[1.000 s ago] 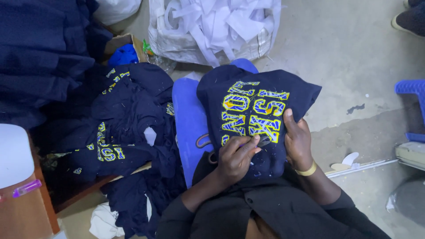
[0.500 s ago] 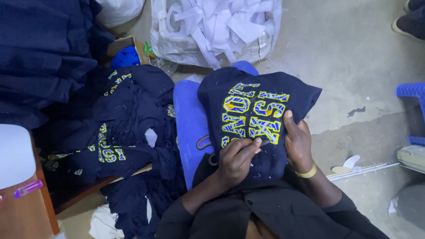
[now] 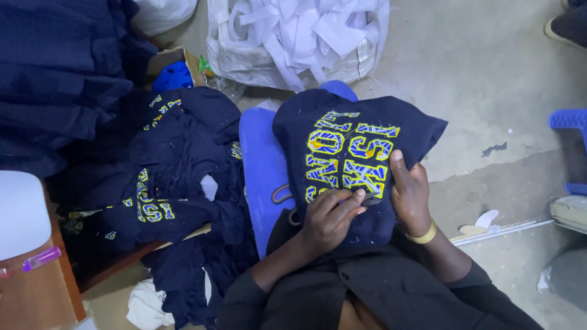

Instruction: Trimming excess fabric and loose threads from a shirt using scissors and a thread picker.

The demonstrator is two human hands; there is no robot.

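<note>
Two hands working one navy embroidered garment [image 3: 358, 159] at centre frame, spread over the lap.
Left hand [image 3: 330, 217] pinches at the yellow-blue lettering's lower edge, seemingly picking loose threads; right hand [image 3: 411, 194] lies flat, fingers together, pinning cloth. More trimmed-looking garments [image 3: 174, 177] lie piled at left.

Clear sack [image 3: 361, 58] of white paper strips [image 3: 287, 27] at top. Pile of dark garments [image 3: 177, 177] at left. Blue pad [image 3: 260, 165] beside it. Blue stool [image 3: 572, 122] at right edge. Pink pen [image 3: 41, 259] on wooden tabletop [image 3: 30, 299].
</note>
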